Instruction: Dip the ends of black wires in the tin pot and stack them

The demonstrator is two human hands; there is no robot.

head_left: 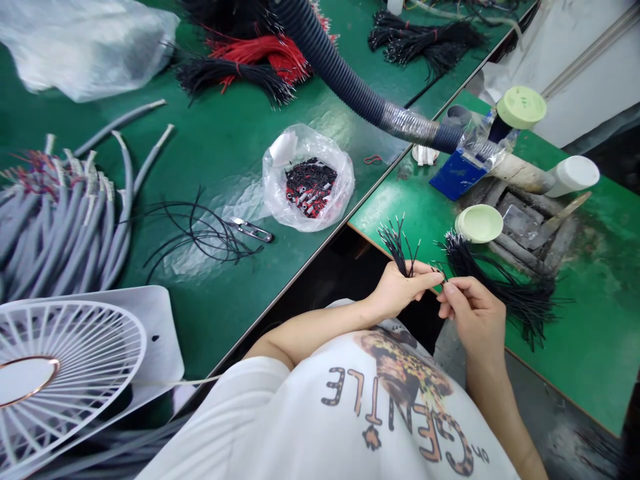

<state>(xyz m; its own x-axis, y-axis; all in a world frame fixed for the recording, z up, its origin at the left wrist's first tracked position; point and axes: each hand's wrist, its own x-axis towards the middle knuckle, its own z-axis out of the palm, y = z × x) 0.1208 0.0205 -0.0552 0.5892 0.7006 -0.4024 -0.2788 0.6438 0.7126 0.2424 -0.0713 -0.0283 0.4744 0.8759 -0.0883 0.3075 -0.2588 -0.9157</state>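
My left hand is closed around a small bunch of black wires, whose bare tips fan upward. Its thumb and forefinger reach toward my right hand, which pinches the end of a thin wire. The fingertips of both hands almost meet; the tiny wire end between them is hard to make out. Just beyond my right hand, a larger bundle of black wires lies on the green board, its silvery tips beside a pale green cup lid.
A fume hose arches over the bench to a blue scoop. A plastic bag holds small black and red parts. Snips lie by loose wires. Grey cables and a white fan stand left.
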